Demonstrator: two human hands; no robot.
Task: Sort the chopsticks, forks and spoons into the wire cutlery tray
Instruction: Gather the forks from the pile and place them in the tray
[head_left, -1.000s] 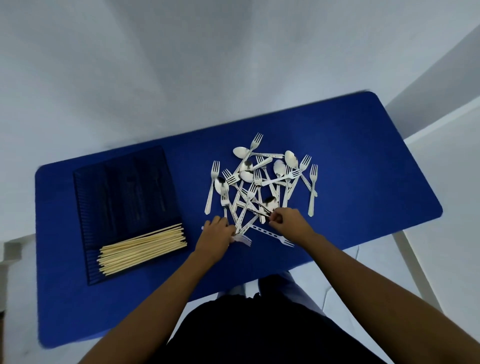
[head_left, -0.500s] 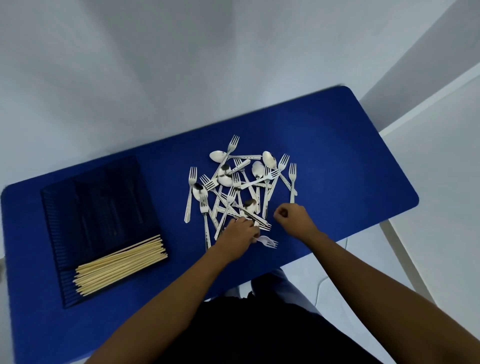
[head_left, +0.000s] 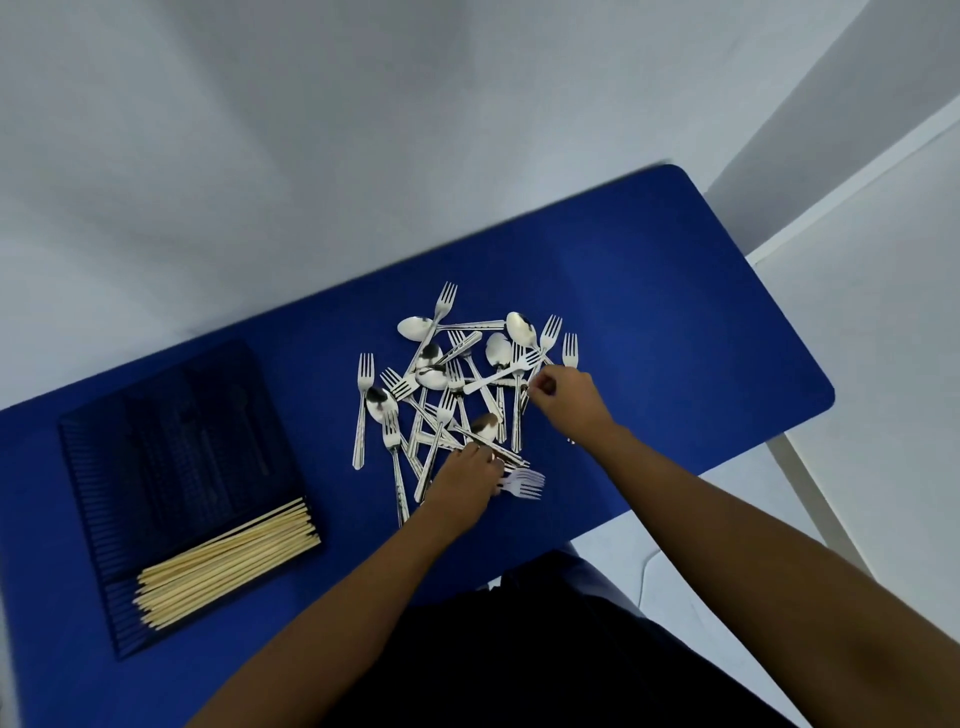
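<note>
I pinch several steel forks (head_left: 522, 483) in my left hand (head_left: 464, 480), bunching them for the black wire tray (head_left: 171, 467) at nine o'clock; right hand (head_left: 569, 397) fingers curl shut on another fork's handle.

There is one view only, from a wide-angle camera worn on the person's head. It looks steeply down and forward over the blue tabletop (head_left: 675, 291), whose near edge runs just above the person's dark lap. The tabletop sits tilted in frame, its right end higher. Both forearms reach in from the bottom edge. Pale floor fills the upper half.
</note>
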